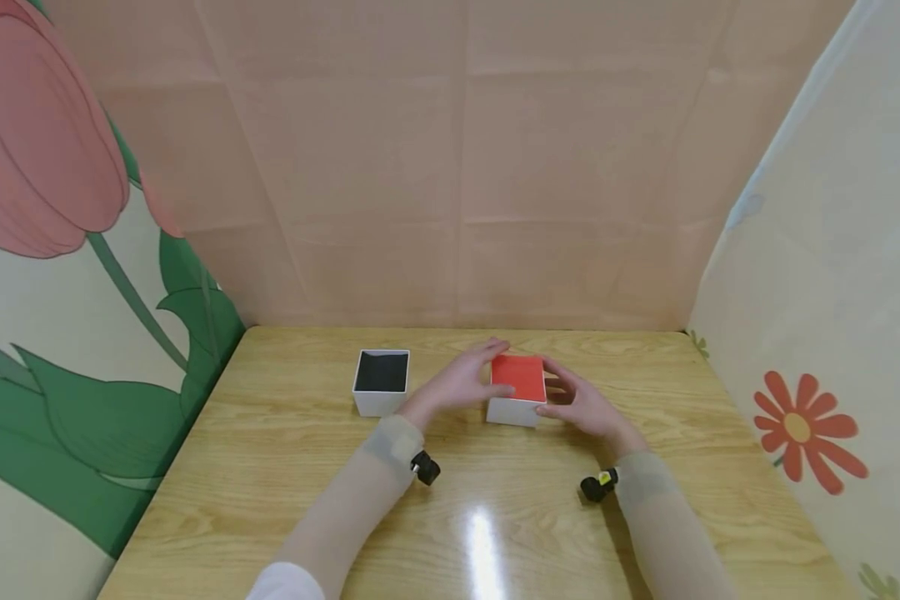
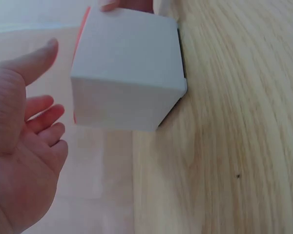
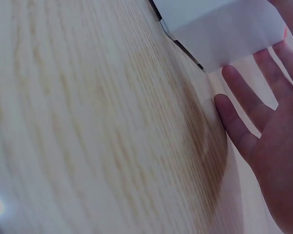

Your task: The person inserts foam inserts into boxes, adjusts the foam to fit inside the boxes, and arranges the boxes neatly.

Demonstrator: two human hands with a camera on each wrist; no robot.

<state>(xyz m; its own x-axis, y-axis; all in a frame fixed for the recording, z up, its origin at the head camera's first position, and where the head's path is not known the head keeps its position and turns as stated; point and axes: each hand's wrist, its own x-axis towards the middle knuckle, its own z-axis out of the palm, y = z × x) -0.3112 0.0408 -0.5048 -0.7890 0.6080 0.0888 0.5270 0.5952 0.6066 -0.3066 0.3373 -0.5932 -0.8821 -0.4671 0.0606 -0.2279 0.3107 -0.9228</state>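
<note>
- The head view looks forward and down from above the near edge of the light wooden table [image 1: 307, 500], taking in the whole tabletop, both forearms and the draped cloth walls behind.
- The left wrist view sits low and very near, looking past the open left hand [image 2: 24, 146] along the wood grain at the white cardboard box with the red top [image 2: 127, 73], which fills much of the frame.
- The right wrist view is just as near (tilted, partly blurred), facing the same box [image 3: 224, 29] past the right hand [image 3: 273, 126].
- All three share the box and the table around it.
</note>
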